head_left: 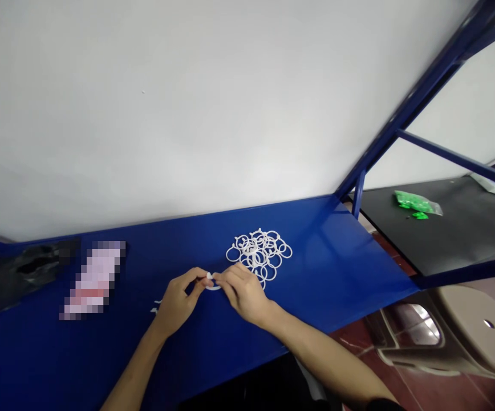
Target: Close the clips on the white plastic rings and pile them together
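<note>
Between my two hands is a white ring (214, 287), looking like plastic, with a small tab at its top. My left hand (183, 299) pinches it from the left with thumb and fingertips. From the right, my right hand (245, 291) grips the same ring, its fingers bent and closed. Just beyond my right hand lies a loose pile of white rings (258, 251), several with small knobs on the rim. Small white scraps (155, 309) lie left of my left hand, partly hidden by it.
The blue table (157, 240) meets a white wall. At left lie a black plastic bag (25, 268) and a blurred-out pinkish item (96, 279). On the right are a blue metal frame (401, 114), a black table (427, 234) with a bag of green pieces (416, 202), and a beige stool (478, 325).
</note>
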Tool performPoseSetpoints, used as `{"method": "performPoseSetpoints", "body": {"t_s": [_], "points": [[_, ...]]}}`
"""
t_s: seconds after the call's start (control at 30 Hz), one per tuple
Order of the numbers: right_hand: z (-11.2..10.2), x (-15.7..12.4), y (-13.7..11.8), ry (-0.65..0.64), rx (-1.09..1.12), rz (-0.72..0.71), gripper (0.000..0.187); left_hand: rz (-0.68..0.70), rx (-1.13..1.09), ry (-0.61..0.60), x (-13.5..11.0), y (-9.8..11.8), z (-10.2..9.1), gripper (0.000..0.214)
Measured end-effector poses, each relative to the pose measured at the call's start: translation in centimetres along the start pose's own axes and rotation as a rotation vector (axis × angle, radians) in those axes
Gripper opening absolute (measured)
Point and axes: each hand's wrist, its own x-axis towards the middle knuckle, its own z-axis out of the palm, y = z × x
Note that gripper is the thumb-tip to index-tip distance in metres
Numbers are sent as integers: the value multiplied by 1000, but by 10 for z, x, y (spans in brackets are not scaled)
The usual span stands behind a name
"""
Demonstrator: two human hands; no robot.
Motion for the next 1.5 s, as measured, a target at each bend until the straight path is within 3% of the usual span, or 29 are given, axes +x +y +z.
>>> {"method": "performPoseSetpoints", "body": {"t_s": [0.17,0.33,0.47,0.57,0.77,0.97,1.3,1.4,1.5], "points": [[-9,3,0,115,-39,44,22,77,99,47,-2,1,-5,28],[-49,-4,26,287,-162,115,16,20,271,157,-31,-16,-33,33],[-90,-14,56,270,-295,197,11,-34,423,215,-64,-39,-58,38],[-105,-18,71,214,-362,218,8,-39,509,186,-81,-49,-63,40],[-102,-21,81,175,-442,170,8,-28,596,113,-92,-55,-52,40],[-102,-22,83,207,-476,169,12,45,600,153,-90,-61,-46,38],[-129,-46,104,211,-503,182,19,73,570,174,-87,-63,-44,39],[-136,-55,113,215,-503,212,19,-19,597,229,-85,-57,-45,44],[-138,-60,116,237,-498,234,19,-236,683,267,-80,-50,-45,54]]}}
